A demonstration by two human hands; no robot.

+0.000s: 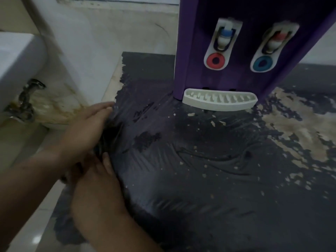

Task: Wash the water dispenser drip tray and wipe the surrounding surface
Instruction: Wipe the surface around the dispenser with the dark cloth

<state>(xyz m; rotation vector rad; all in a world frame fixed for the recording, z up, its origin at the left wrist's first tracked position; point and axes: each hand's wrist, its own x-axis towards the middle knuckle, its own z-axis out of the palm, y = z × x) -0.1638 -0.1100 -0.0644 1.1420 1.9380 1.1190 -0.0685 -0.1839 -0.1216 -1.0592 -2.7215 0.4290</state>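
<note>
A white slotted drip tray (220, 100) sits at the foot of the purple water dispenser (236, 51), which has a red-ringed and a blue-ringed tap. The dispenser stands on a counter covered by a wrinkled dark sheet (190, 160) with pale crumbs on it. My left hand (87, 130) and my right hand (100, 182) are together at the sheet's left edge, well left of the tray. Both hold a bunched dark fold (106, 140) of the sheet, and creases radiate from it. The right thumb lies on top; the other fingers are hidden.
A white basin (16, 66) and a metal valve (27, 99) on a stained wall lie to the left. The sheet is worn through to pale patches (294, 128) at the right of the dispenser. Light floor tiles (36, 224) show at lower left.
</note>
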